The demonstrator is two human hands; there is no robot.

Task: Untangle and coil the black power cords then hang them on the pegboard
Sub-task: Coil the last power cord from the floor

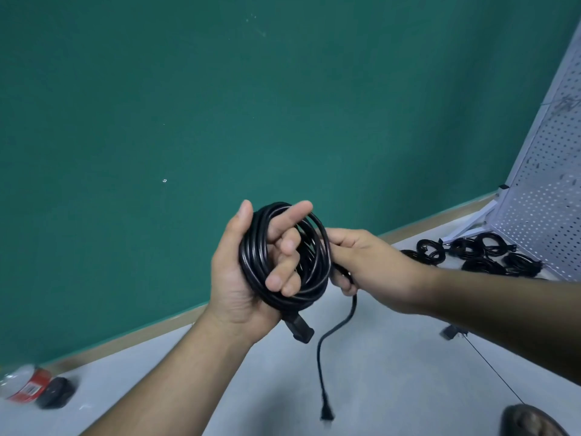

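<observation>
Mid-frame, the left hand (232, 278) grips the coiled power cord (251, 262) so its loops hold together. The right hand (371, 262) pinches the loose end (320, 372), maybe to wrap it round.

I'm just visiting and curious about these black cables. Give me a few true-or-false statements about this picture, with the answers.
1. The left hand holds a coil of black power cord. True.
2. The right hand is empty. False: it grips the cord's loose tail right beside the coil.
3. The whole cord is wound up. False: the loose tail hangs down, ending in a plug.
4. Other coiled black cords lie at the foot of the white perforated pegboard. True.
</observation>
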